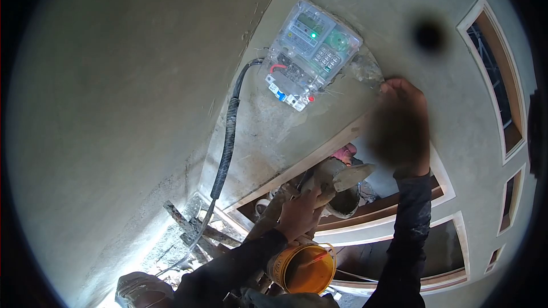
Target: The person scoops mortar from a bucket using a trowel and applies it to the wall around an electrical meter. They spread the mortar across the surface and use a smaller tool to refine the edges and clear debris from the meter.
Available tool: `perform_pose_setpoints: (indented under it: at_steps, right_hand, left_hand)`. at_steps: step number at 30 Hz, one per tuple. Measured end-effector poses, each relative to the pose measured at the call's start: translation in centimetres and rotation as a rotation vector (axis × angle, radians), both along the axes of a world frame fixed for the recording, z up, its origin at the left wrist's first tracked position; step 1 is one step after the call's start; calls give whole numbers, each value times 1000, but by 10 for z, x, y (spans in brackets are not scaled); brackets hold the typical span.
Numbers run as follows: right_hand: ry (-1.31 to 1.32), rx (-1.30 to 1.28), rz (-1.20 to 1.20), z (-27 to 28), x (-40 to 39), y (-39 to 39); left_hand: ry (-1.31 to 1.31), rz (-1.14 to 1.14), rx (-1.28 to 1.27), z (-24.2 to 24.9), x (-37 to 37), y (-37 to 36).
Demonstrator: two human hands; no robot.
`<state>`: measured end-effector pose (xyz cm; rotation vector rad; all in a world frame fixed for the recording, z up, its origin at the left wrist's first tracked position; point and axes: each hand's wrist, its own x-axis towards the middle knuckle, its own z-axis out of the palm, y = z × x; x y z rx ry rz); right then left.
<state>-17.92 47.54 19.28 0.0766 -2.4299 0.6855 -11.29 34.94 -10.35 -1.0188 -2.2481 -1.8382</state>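
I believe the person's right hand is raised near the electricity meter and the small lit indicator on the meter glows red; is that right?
Not quite: the small lit indicator glows green, not red, as the head view shows. The person's right hand is indeed raised near the electricity meter.

Single head-worn camera, facing forward and down, wall near.

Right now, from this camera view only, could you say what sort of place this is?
Probably somewhere under construction or repair. A clear-cased, boxy electricity meter with a keypad is mounted on a bare grey wall, and a round orange-yellow bucket stands out below.
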Motion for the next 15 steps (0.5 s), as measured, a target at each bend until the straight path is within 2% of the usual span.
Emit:
perform_pose_setpoints:
  at_steps: [2,3,5,12,15]
  right_hand:
    - [33,129,-173,-2,0,-7]
    - [31,128,-172,-5,2,0]
    - [162,343,-195,-12,7,21]
    - [249,282,-223,-22,55,3]
    - [237,407,-213,-31,56,-6]
  left_hand:
    - [3,3,7,0,-1,2]
    - [5,6,10,-1,-1,1]
    - [0,7,4,1,0,-3]
    - [-10,20,23,4,0,-6]
    - [100,86,61,2,-1,-2]
